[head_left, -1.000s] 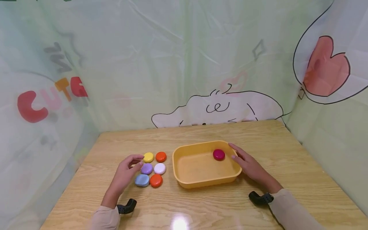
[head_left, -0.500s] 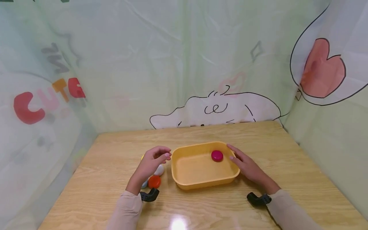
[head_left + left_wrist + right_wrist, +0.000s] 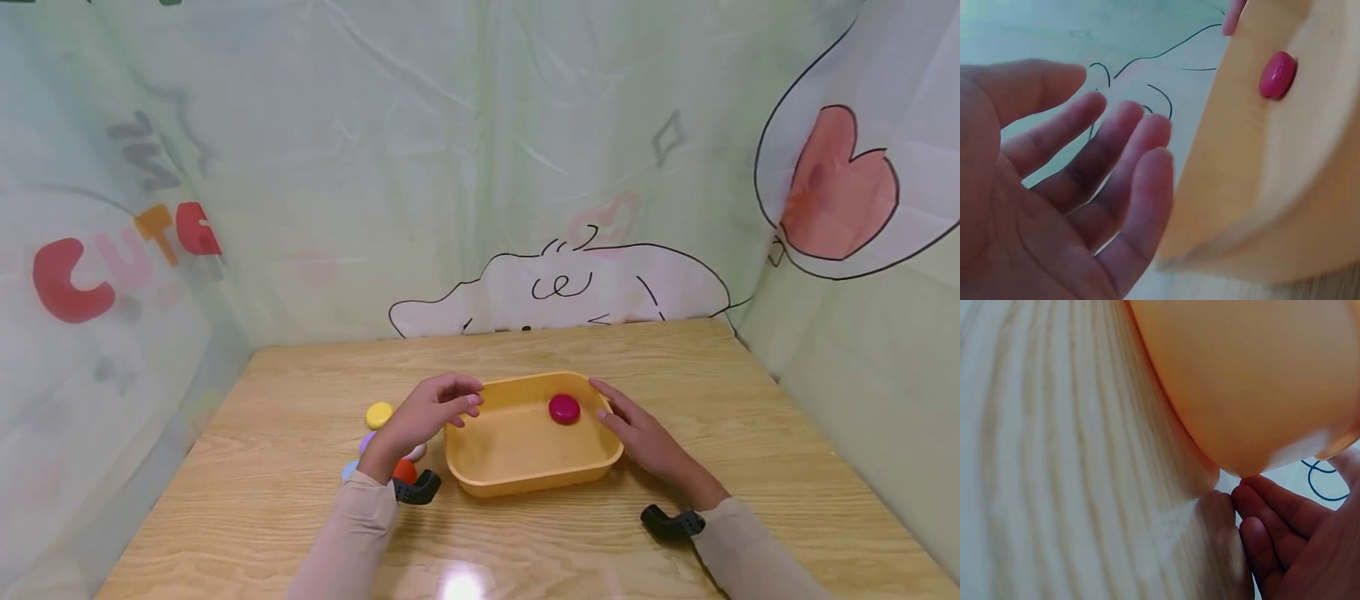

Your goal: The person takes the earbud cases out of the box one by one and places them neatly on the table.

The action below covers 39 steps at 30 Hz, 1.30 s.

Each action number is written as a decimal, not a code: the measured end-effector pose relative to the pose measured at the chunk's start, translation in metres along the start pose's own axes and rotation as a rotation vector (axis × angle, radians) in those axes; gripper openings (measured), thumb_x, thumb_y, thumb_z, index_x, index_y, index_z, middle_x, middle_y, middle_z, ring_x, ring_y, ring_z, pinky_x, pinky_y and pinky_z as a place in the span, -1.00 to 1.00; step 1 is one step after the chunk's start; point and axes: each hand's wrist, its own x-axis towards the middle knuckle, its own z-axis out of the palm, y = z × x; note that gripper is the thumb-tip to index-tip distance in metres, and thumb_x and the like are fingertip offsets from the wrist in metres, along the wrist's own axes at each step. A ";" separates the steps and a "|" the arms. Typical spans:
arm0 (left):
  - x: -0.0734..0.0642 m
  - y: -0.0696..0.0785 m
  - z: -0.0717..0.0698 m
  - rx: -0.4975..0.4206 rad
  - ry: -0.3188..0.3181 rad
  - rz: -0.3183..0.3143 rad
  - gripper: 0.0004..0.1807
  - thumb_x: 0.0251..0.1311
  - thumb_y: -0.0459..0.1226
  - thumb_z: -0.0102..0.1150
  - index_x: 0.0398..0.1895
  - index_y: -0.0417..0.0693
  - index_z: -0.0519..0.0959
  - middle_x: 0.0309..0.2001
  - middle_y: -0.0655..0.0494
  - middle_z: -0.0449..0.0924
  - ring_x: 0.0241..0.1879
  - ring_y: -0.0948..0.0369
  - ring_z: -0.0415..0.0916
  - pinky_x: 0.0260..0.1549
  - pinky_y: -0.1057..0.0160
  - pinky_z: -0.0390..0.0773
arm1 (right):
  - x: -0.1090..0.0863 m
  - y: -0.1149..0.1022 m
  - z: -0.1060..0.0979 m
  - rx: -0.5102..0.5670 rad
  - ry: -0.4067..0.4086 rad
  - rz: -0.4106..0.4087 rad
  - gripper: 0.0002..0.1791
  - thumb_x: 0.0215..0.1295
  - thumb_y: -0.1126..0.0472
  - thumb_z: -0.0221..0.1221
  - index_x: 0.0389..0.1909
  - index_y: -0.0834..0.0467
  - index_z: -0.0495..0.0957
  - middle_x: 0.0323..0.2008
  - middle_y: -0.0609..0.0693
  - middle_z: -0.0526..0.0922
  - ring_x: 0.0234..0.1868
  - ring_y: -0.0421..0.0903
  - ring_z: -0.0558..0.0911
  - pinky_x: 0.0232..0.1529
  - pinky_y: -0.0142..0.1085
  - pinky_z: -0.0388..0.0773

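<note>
My left hand (image 3: 431,412) hovers over the left end of a yellow-orange plastic tray (image 3: 517,481), its fingers loosely curved. In the left wrist view nothing lies between the thumb and fingers. A glossy magenta disc (image 3: 564,409) lies inside the tray near its back right. My right hand (image 3: 641,435) holds the tray's right end, thumb over the rim and fingers against the outer wall (image 3: 1254,381). Left of the tray are a yellow disc (image 3: 378,415) and a red disc (image 3: 405,472). Purple, white and blue pieces are partly hidden by the left hand and wrist.
The wooden table (image 3: 300,392) carries everything. A printed cloth (image 3: 337,167) stands behind it and along both sides. Each wrist wears a black camera mount, such as the left one (image 3: 418,487).
My left hand has moved right, from beside the discs to above the tray's left end, covering several discs on the way. The right hand has stayed at the tray.
</note>
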 end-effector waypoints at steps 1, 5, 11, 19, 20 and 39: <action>0.003 -0.001 0.001 -0.006 -0.019 -0.009 -0.67 0.42 -0.18 0.17 0.15 -0.11 0.57 -0.01 -0.09 0.64 -0.05 0.05 0.62 -0.14 0.14 0.63 | 0.000 0.000 0.000 0.002 -0.001 0.001 -0.35 0.60 0.03 -0.07 0.60 0.04 0.00 0.56 0.21 0.00 0.51 0.32 0.03 0.32 0.18 0.17; 0.017 -0.004 0.004 -0.032 -0.086 -0.046 -0.64 0.44 -0.16 0.15 0.19 -0.12 0.54 0.08 -0.16 0.60 -0.03 0.11 0.62 -0.08 0.15 0.63 | -0.001 0.001 0.001 -0.005 0.002 0.006 -0.35 0.60 0.01 -0.07 0.60 0.03 0.01 0.56 0.21 0.01 0.51 0.32 0.03 0.33 0.19 0.16; 0.034 0.000 0.009 0.009 -0.153 -0.074 -0.60 0.44 -0.17 0.14 0.24 -0.15 0.52 0.10 -0.14 0.60 0.02 -0.01 0.60 -0.06 0.16 0.62 | -0.001 0.000 0.001 0.002 0.004 0.007 -0.35 0.60 0.02 -0.07 0.60 0.03 0.01 0.56 0.21 0.01 0.51 0.32 0.03 0.33 0.19 0.15; 0.052 0.004 0.016 0.101 -0.192 -0.087 -0.54 0.39 -0.14 0.20 0.25 -0.19 0.53 0.09 -0.03 0.62 0.01 0.06 0.61 -0.04 0.18 0.61 | -0.002 0.000 0.001 0.003 0.011 0.012 -0.35 0.59 0.01 -0.06 0.59 0.03 0.03 0.56 0.20 0.02 0.52 0.31 0.01 0.35 0.22 0.11; 0.054 0.003 0.017 0.107 -0.199 -0.090 -0.53 0.39 -0.13 0.20 0.26 -0.19 0.53 0.09 -0.02 0.63 0.01 0.07 0.61 -0.04 0.18 0.60 | -0.002 0.000 0.001 0.005 0.014 0.012 -0.35 0.59 0.01 -0.06 0.59 0.02 0.04 0.56 0.20 0.02 0.52 0.31 0.01 0.35 0.22 0.11; 0.086 -0.007 0.057 0.244 -0.371 -0.164 -0.48 0.39 -0.12 0.17 0.34 -0.14 0.48 0.10 0.13 0.61 0.01 0.14 0.62 -0.03 0.19 0.61 | -0.002 0.000 0.000 0.015 0.009 0.010 -0.36 0.59 0.00 -0.06 0.59 0.00 0.05 0.55 0.19 0.05 0.51 0.30 0.06 0.34 0.19 0.15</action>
